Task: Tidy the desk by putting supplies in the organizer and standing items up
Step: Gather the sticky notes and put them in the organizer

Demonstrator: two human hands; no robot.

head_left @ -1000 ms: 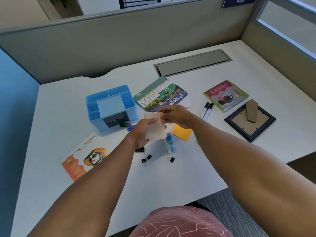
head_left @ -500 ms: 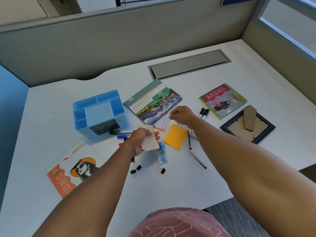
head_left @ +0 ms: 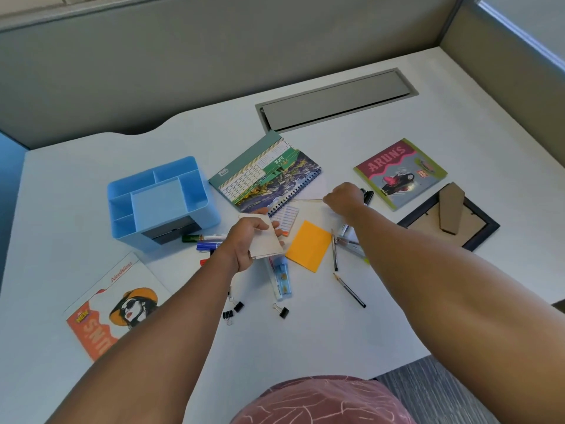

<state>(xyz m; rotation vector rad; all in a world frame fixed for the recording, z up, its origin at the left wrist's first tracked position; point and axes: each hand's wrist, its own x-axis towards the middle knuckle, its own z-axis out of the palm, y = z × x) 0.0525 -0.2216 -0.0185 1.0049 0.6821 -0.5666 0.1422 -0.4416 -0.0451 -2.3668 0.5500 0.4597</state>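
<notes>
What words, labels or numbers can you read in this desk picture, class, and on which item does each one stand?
"ARUNS": on the green-edged booklet.
"JUNE": on the desk calendar, seen upside down; its date numbers are too small to read.
"NEW": on the orange magazine.
The magazine's large orange title and the small script near its top edge are not clearly readable.
The marker labels are too blurred to read.

grey cable hatch (head_left: 336, 99) set in desk, back | grey partition (head_left: 183, 65) behind | carpet (head_left: 443, 390) below
</notes>
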